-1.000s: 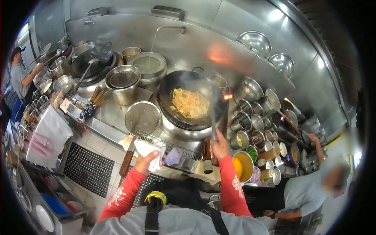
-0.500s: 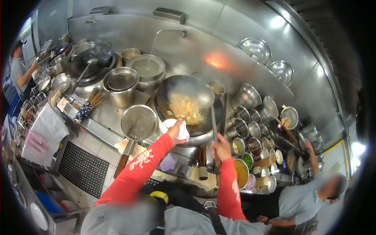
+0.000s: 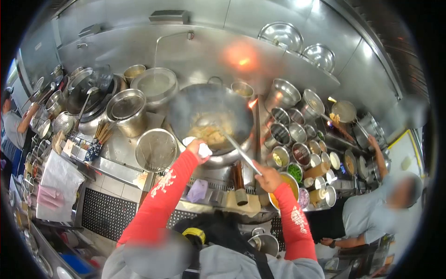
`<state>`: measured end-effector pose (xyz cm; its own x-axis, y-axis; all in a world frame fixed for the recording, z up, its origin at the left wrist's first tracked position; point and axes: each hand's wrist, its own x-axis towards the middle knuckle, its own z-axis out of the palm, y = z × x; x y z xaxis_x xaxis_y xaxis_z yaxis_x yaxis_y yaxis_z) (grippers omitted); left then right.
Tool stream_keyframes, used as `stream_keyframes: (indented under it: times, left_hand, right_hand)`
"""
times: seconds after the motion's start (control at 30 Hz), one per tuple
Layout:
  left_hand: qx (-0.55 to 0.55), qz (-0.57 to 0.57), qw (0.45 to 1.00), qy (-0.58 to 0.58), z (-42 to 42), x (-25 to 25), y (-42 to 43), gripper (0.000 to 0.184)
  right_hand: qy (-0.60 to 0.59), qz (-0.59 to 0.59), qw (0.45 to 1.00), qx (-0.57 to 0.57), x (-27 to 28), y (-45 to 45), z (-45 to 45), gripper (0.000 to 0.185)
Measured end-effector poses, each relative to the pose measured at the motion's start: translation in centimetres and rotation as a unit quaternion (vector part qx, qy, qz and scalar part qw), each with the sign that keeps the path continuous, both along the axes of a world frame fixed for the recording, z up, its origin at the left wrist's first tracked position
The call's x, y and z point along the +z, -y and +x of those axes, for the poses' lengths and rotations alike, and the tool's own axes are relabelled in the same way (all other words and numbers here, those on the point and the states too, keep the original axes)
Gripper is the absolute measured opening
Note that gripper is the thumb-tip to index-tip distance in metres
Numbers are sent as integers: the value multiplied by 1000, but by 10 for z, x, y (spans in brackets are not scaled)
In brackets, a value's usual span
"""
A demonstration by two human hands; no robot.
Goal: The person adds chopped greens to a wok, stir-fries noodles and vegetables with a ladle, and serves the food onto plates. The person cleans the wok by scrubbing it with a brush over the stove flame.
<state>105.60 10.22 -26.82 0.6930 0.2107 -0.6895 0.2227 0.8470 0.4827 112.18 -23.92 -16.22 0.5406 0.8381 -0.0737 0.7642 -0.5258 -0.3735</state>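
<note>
My left hand (image 3: 199, 149) is closed around a folded white cloth (image 3: 205, 149) at the near rim of a large dark wok (image 3: 213, 98). Pale, steaming food (image 3: 211, 130) that I cannot identify lies low in the wok, blurred by motion. My right hand (image 3: 269, 178) grips the long metal handle of a ladle (image 3: 242, 154), which slants down to the left into the wok. The ladle's bowl is hidden in the food and steam. Flame (image 3: 252, 103) shows at the wok's right edge.
A round strainer (image 3: 156, 149) rests left of the wok, near a lidded pot (image 3: 126, 109). Several metal containers of ingredients, including chopped greens (image 3: 295, 173), crowd the right side. A co-worker (image 3: 371, 204) at the far right holds a long-handled pan (image 3: 344, 111).
The ladle's bowl has dropped from above the food down into it, and its handle now slants more. My right hand has moved right. The fire's glow on the wall is bigger.
</note>
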Motion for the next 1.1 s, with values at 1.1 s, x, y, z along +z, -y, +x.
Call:
stream_keyframes:
  times: [1.1]
  left_hand:
    - [41, -18, 998, 43, -63, 56, 55, 14]
  right_hand:
    - [-69, 41, 994, 76, 78, 0, -29, 53]
